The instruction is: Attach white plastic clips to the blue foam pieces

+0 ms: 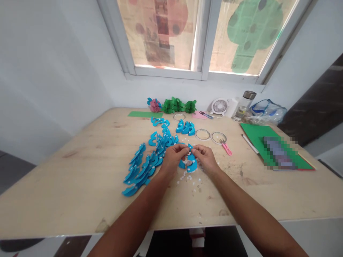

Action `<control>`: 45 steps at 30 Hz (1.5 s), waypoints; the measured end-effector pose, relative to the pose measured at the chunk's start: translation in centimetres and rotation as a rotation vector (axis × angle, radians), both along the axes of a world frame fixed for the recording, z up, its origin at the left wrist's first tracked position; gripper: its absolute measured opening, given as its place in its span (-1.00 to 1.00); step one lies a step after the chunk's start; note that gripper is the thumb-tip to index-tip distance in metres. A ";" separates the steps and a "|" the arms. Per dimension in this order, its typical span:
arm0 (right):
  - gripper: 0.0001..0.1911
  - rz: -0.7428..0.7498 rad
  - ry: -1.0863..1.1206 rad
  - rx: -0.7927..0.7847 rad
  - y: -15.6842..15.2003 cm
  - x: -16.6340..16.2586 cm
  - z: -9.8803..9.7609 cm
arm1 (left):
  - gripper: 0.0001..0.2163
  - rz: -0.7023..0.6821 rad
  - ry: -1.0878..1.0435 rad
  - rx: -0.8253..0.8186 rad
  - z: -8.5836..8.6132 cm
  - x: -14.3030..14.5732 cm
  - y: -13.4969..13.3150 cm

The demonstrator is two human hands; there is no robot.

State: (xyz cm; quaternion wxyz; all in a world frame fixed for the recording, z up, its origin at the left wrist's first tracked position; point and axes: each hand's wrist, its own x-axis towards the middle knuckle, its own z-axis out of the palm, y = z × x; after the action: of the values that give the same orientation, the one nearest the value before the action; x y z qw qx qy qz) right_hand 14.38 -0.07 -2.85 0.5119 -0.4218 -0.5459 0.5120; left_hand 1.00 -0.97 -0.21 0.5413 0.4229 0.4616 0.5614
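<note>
A curved blue paper cutout (192,165) with small white squares on it is between my hands, above the table. My right hand (205,157) pinches its upper end between thumb and finger. Close by, my left hand (174,156) is closed in a pinch, its fingertips nearly meeting the right ones; what they hold is too small to make out. More blue paper shows behind the left fingers. To the left lies a long overlapping pile of similar blue cutouts (142,169), many with white squares. Three small blue stacks (185,127) lie beyond my hands.
Tiny white scraps (194,183) litter the wooden table (80,185). Beyond are tape rings (203,134), pink-handled scissors (226,147), green paper flowers (177,105), a small fan (219,106) and a glass bottle (244,106). Green sheets (252,132) lie right, under a blurred object.
</note>
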 end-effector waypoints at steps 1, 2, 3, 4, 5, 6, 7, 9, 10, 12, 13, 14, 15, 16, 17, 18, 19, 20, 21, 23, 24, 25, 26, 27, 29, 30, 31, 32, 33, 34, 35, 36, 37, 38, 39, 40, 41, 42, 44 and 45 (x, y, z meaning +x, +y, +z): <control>-0.72 -0.006 0.008 -0.013 0.0 0.0 0.0 | -0.86 0.002 0.039 0.027 -0.1 0.0 -0.1; -0.72 -0.012 0.015 -0.027 0.0 0.0 0.1 | -0.86 0.023 0.083 0.063 -0.1 0.1 -0.1; -0.72 -0.018 0.022 -0.039 0.0 -0.1 0.1 | -0.85 0.063 0.139 0.112 -0.1 0.1 -0.2; -0.72 -0.024 0.026 -0.046 0.1 -0.1 0.1 | -0.85 0.116 0.210 0.175 -0.1 0.1 -0.3; -0.71 -0.029 0.030 -0.049 0.1 -0.1 0.0 | -0.85 0.171 0.300 0.250 -0.1 0.1 -0.4; -0.71 -0.033 0.033 -0.047 0.2 -0.1 0.0 | -0.87 0.218 0.404 0.335 -0.1 0.1 -0.5; -0.71 -0.036 0.038 -0.042 0.2 0.0 -0.1 | -0.90 0.246 0.514 0.421 -0.1 0.1 -0.5; -0.71 -0.034 0.043 -0.026 0.3 0.0 -0.2 | -0.90 0.244 0.721 0.567 -0.1 0.0 -0.6; -0.72 -0.032 0.041 -0.018 0.3 0.0 -0.3 | -0.88 0.231 0.802 0.619 -0.1 0.0 -0.6; -0.73 -0.032 0.017 0.004 0.4 0.0 -0.5 | -0.84 0.212 0.912 0.677 -0.2 -0.1 -0.5; -0.73 -0.036 -0.004 0.019 0.4 0.1 -0.5 | -0.83 0.209 0.943 0.689 -0.3 -0.1 -0.5; -0.74 -0.042 -0.030 0.035 0.4 0.1 -0.6 | -0.82 0.207 0.963 0.696 -0.4 -0.1 -0.4; -0.74 -0.048 -0.056 0.051 0.4 0.2 -0.6 | -0.82 0.202 0.974 0.699 -0.5 -0.1 -0.3; -0.74 -0.053 -0.080 0.065 0.4 0.2 -0.6 | -0.82 0.195 0.981 0.700 -0.6 -0.2 -0.2; -0.74 -0.054 -0.101 0.075 0.3 0.3 -0.6 | -0.82 0.186 0.985 0.700 -0.7 -0.2 -0.1; -0.74 -0.055 -0.118 0.083 0.3 0.3 -0.7 | -0.82 0.175 0.987 0.699 -0.8 -0.3 -0.1; -0.74 -0.054 -0.131 0.088 0.3 0.3 -0.6 | -0.82 0.166 0.988 0.696 -0.9 -0.3 0.0; -0.73 -0.054 -0.141 0.092 0.3 0.3 -0.6 | -0.82 0.158 0.989 0.694 -0.9 -0.4 0.0; -0.73 -0.052 -0.148 0.096 0.3 0.4 -0.6 | -0.82 0.153 0.991 0.692 -1.0 -0.4 0.1; -0.73 -0.048 -0.156 0.105 0.3 0.3 -0.6 | -0.81 0.147 0.997 0.696 -1.0 -0.5 0.1; -0.73 -0.046 -0.158 0.110 0.3 0.3 -0.5 | -0.81 0.146 1.001 0.704 -1.0 -0.5 0.1; -0.74 -0.043 -0.157 0.113 0.3 0.3 -0.5 | -0.81 0.143 1.003 0.714 -1.0 -0.6 0.2; -0.74 -0.040 -0.156 0.115 0.3 0.4 -0.5 | -0.81 0.141 1.004 0.726 -1.0 -0.6 0.2; -0.75 -0.037 -0.154 0.115 0.3 0.4 -0.5 | -0.82 0.139 1.005 0.738 -1.0 -0.6 0.2; -0.75 -0.033 -0.143 0.104 0.3 0.4 -0.5 | -0.82 0.139 1.016 0.762 -1.0 -0.6 0.3; -0.74 -0.032 -0.133 0.094 0.3 0.4 -0.5 | -0.82 0.140 1.027 0.773 -1.0 -0.6 0.3; -0.74 -0.032 -0.122 0.083 0.3 0.3 -0.5 | -0.81 0.144 1.040 0.782 -1.0 -0.6 0.3; -0.73 -0.032 -0.108 0.070 0.3 0.3 -0.5 | -0.81 0.149 1.053 0.787 -1.0 -0.6 0.3; -0.73 -0.031 -0.090 0.055 0.3 0.3 -0.5 | -0.80 0.153 1.063 0.787 -1.1 -0.6 0.3; -0.72 -0.028 -0.068 0.040 0.3 0.2 -0.5 | -0.80 0.154 1.068 0.781 -1.1 -0.6 0.4; -0.72 -0.023 -0.045 0.024 0.3 0.2 -0.4 | -0.80 0.155 1.065 0.771 -1.1 -0.6 0.4; -0.73 -0.015 -0.020 0.006 0.3 0.1 -0.4 | -0.80 0.159 1.054 0.755 -1.1 -0.6 0.4; -0.73 -0.010 0.005 -0.012 0.3 0.1 -0.4 | -0.81 0.165 1.034 0.734 -1.2 -0.6 0.4; -0.74 -0.008 0.026 -0.028 0.3 0.1 -0.3 | -0.82 0.176 1.008 0.708 -1.2 -0.6 0.4; -0.74 -0.014 0.042 -0.042 0.3 0.1 -0.3 | -0.83 0.190 0.979 0.678 -1.2 -0.6 0.5; -0.75 -0.025 0.054 -0.052 0.3 0.0 -0.3 | -0.84 0.202 0.950 0.646 -1.2 -0.7 0.5; -0.75 -0.041 0.062 -0.058 0.3 0.0 -0.3 | -0.85 0.210 0.926 0.618 -1.1 -0.7 0.5; -0.75 -0.058 0.067 -0.061 0.4 0.1 -0.3 | -0.85 0.211 0.911 0.595 -1.1 -0.8 0.6; -0.75 -0.081 0.072 -0.062 0.5 0.1 -0.3 | -0.84 0.193 0.905 0.562 -1.1 -0.9 0.6; -0.75 -0.087 0.072 -0.063 0.5 0.1 -0.3 | -0.84 0.176 0.913 0.546 -1.0 -0.9 0.6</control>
State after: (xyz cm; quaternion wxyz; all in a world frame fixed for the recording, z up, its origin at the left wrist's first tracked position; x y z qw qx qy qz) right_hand 14.51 0.41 -3.20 0.5394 -0.4426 -0.4919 0.5208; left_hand 0.15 -0.42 -1.26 0.1070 0.7090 0.5207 0.4633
